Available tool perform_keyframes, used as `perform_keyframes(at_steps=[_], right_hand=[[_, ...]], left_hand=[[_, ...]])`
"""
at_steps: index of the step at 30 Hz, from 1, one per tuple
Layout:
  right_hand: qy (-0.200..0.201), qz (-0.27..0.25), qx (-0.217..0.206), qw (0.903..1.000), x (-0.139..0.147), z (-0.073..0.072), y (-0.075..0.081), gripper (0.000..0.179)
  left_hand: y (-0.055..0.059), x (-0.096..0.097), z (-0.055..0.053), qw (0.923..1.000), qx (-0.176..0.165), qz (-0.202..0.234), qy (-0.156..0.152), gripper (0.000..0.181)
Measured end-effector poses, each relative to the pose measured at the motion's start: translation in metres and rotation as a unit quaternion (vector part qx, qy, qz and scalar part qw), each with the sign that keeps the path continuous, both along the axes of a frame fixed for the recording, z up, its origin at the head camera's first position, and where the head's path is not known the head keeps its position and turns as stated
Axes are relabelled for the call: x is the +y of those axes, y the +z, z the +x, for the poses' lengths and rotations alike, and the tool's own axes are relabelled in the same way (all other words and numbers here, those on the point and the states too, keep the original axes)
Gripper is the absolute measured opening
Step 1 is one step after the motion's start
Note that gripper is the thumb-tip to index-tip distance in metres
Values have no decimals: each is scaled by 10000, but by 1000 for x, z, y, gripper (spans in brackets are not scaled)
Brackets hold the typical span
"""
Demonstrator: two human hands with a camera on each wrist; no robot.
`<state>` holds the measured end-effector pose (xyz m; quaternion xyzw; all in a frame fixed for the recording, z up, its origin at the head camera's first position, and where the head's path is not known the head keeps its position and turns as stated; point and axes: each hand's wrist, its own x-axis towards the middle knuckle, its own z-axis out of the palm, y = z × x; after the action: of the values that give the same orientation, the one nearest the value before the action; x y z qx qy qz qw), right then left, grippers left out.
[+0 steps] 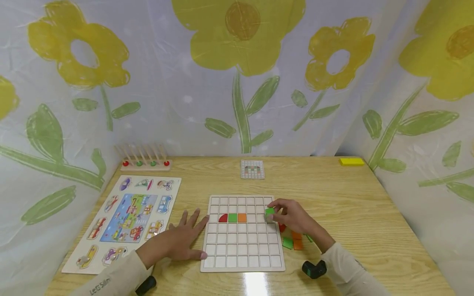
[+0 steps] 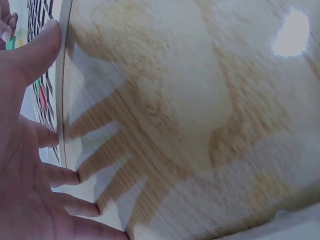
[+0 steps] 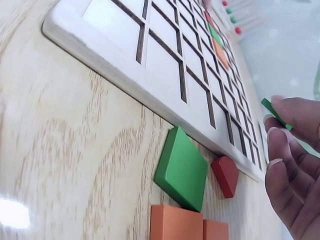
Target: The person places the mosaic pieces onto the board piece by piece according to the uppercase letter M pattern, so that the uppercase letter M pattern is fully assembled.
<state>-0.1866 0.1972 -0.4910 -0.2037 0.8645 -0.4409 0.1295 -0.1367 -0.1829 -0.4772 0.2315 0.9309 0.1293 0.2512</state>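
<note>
A white wooden grid board (image 1: 221, 250) lies in the middle of the table. In one of its rows sit a red quarter-round piece (image 1: 223, 218), a green square tile (image 1: 232, 218) and an orange square tile (image 1: 242, 218), side by side. My right hand (image 1: 292, 216) pinches another green square tile (image 1: 269, 211) between thumb and fingers, over the board's right edge. With fingers spread, my left hand (image 1: 181, 240) rests on the table, its thumb and index fingertip at the board's left edge. Loose pieces lie right of the board, among them a green tile (image 3: 182, 170) and an orange tile (image 3: 176, 223).
A small pattern card (image 1: 253, 169) lies behind the board. To the left is a vehicle picture puzzle (image 1: 129, 218), with a peg stand (image 1: 146, 165) behind it. A yellow block (image 1: 352, 162) sits at the back right corner. Flowered cloth (image 1: 281, 102) hangs around the table.
</note>
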Motion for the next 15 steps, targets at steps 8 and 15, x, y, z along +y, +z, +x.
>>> perform_keyframes(at_steps=[8,15], right_hand=[[153,-30,-37,9999,-6,-1,-1,30],[264,40,-92,9996,-12,-2,-1,29]], left_hand=[[1,0,0,10000,-15,8,1,106],[1,0,1,10000,36,62,-28,105]])
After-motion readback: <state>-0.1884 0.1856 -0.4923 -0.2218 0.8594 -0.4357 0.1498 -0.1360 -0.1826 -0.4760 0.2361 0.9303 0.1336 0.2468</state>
